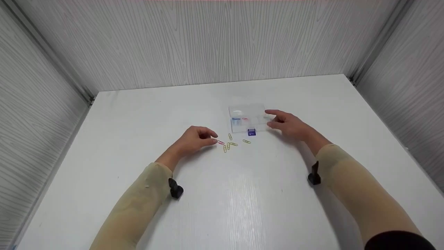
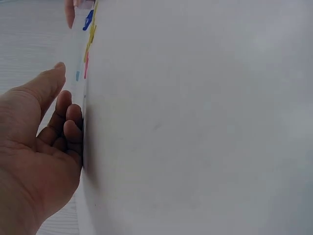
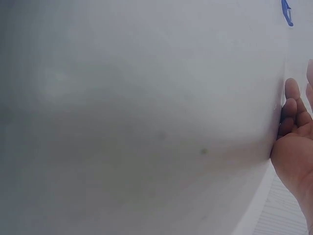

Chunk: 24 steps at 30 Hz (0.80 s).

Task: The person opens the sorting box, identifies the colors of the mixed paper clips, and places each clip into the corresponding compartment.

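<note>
The pink paper clip [image 1: 221,142] is seen on the table [image 1: 215,208], just right of the left hand [image 1: 194,140], whose thumb and fingers are held apart; whether it is touched cannot be told. Yellow clips [image 1: 246,141] are scattered to its right, left blurred and partly overlapped in the left wrist view. At the clear box [image 1: 257,120], farther right, the right hand [image 1: 289,125] is placed with thumb and forefinger spread; contact is hard to make out. The box's transparent edges are barely distinguished; its blue piece [image 3: 287,12] is cut off in the right wrist view.
</note>
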Available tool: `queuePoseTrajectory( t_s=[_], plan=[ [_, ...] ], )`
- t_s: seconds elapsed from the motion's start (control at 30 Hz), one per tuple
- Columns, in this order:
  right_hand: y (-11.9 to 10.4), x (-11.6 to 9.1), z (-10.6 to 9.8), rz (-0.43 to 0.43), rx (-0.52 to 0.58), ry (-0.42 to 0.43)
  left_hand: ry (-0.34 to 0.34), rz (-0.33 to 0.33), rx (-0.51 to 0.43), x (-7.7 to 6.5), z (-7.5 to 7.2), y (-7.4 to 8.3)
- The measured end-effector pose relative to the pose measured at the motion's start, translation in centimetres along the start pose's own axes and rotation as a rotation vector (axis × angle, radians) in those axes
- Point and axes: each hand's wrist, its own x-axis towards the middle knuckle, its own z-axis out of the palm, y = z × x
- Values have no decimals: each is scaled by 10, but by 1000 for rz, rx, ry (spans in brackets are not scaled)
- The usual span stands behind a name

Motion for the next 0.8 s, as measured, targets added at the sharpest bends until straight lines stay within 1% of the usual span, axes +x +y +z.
queuePoseTrajectory(
  t_s=[0.13, 0.3, 0.53, 0.8],
  plan=[
    [1, 1, 0, -9, -14, 0, 12, -3, 18, 1, 1, -1],
    [3, 1, 0, 3, 6, 1, 20, -9, 45, 2, 2, -1],
    [2, 1, 0, 19, 9, -1, 26, -30, 98, 6, 6, 1],
    [0, -1, 0, 14, -5, -7, 24, -30, 140, 9, 9, 1]
  ],
)
